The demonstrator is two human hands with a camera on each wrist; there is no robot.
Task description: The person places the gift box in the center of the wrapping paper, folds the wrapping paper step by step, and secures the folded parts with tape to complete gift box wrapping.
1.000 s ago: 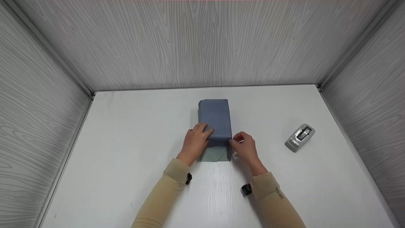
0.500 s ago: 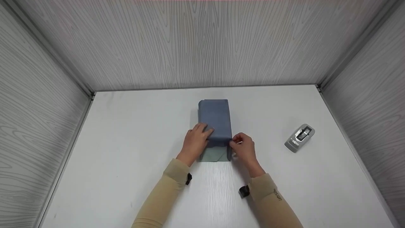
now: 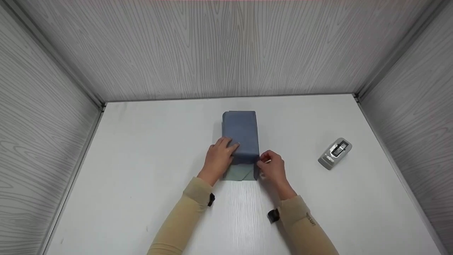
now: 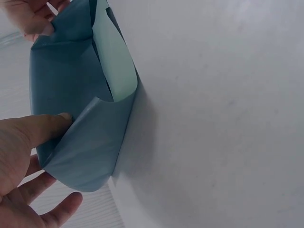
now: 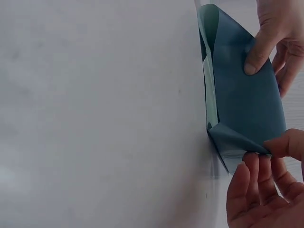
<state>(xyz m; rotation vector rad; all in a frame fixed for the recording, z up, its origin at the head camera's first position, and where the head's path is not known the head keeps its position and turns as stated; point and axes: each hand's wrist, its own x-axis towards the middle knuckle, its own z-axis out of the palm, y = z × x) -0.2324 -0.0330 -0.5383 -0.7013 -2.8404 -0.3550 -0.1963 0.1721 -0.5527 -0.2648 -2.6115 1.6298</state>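
A box wrapped in blue paper (image 3: 241, 132) lies lengthwise on the white table, its near end unfinished, with a pale green inner flap (image 3: 238, 173) spread toward the person. The left hand (image 3: 217, 157) grips the box's left side; its thumb (image 4: 52, 128) presses on the folded-in end paper in the left wrist view. At the near right corner, the right hand (image 3: 274, 168) pinches the paper's edge between thumb and fingertips. Seen from the right wrist, that pinched side makes a slanted fold (image 5: 237, 137). The box's underside is hidden.
A small grey device with a dark slot and silver parts (image 3: 335, 153) lies on the right of the table. Grey wood-grain panels (image 3: 226, 49) rise at the back and both sides. Black wrist cameras (image 3: 273, 215) sit below the hands.
The right hand has shifted slightly downward along the box's right near edge, still pinching the paper. The left hand and box have stayed almost still.
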